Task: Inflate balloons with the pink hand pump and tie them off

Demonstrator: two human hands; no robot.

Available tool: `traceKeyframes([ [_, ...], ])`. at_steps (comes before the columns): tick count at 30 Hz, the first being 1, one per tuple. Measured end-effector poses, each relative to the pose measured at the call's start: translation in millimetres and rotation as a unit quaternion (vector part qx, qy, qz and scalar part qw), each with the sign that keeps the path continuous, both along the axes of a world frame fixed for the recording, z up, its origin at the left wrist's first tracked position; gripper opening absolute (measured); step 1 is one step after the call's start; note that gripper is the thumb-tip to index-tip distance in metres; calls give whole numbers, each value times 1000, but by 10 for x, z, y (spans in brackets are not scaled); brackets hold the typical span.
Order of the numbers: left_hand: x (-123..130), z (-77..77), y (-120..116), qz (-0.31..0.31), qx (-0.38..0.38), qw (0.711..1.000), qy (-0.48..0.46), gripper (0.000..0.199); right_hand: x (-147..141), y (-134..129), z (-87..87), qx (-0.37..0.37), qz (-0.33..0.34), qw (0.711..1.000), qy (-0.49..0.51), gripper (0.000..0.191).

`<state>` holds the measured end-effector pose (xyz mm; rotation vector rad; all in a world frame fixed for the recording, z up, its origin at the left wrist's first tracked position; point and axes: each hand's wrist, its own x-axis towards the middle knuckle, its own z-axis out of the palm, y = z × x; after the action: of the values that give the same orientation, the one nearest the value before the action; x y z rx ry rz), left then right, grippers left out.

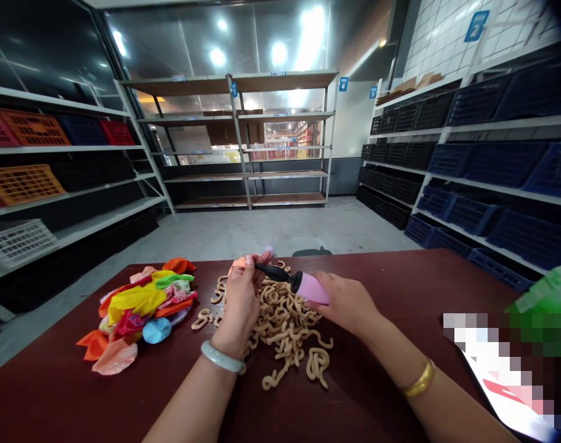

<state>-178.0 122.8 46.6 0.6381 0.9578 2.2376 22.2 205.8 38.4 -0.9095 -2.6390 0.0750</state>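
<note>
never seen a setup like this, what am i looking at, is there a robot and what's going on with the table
There's no robot here, just a person's two bare hands. The single picture comes from a camera worn on the head, looking forward and down, so both forearms enter from the bottom.

The right hand grips a pink tool with a black tapered nozzle. The left hand holds a peach-orange piece, perhaps a balloon, by the nozzle's tip.

On the dark red table, a heap of tan curly strands lies beneath the hands, and a colourful pile of what look like limp balloons lies to the left.
</note>
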Motion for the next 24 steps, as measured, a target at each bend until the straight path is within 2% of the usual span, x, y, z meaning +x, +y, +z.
traceKeyframes([
  [8,7,74,-30,-3,13,1000,-18,24,-5,-46,33,-44,22,999,11,45],
  [12,39,55,-41,-18,8,999,-37,24,-30,-80,9,-66,30,997,38,44],
  [16,70,11,-42,13,-3,1000,-21,20,-51,-87,-38,-71,13,996,54,47],
  [20,70,52,-62,45,8,999,-2,18,-64,-92,-38,-106,33,992,55,46],
  [24,80,101,-86,-4,35,999,-19,17,-64,-95,-22,-139,45,987,73,50],
])
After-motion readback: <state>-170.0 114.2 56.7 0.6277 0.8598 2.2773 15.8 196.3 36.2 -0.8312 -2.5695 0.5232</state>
